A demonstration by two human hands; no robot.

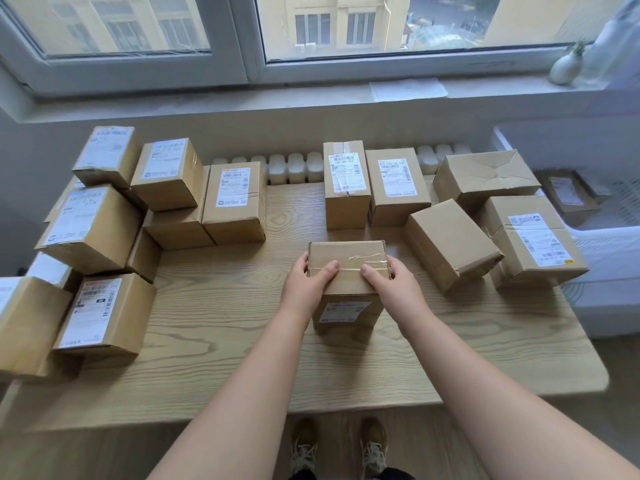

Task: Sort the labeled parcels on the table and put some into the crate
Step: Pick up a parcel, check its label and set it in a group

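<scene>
A person stood at a wooden bench [221,341] under a window, seen from above through their own eyes. Both bare arms reached forward to a small brown parcel [346,258] in the middle of the bench. The left hand [306,284] and right hand [393,285] gripped it from either side, fingers curled round its edges and thumbs pressed on its taped top. Its white label [341,311] faced the person; the print was too small to read. Whether the parcel sat on the bench or hung just above it could not be told.

Stacked labeled parcels [104,220] crowded the left side, and a looser group [450,244] lay to the right. A white crate [609,244] stood just beside the bench's right end, with one parcel [568,194] already inside.

The step in hand seemed to be checking this parcel's label. Next would likely come a choice: carry it right, over the nearby boxes, into the crate, or set it with a pile.
</scene>
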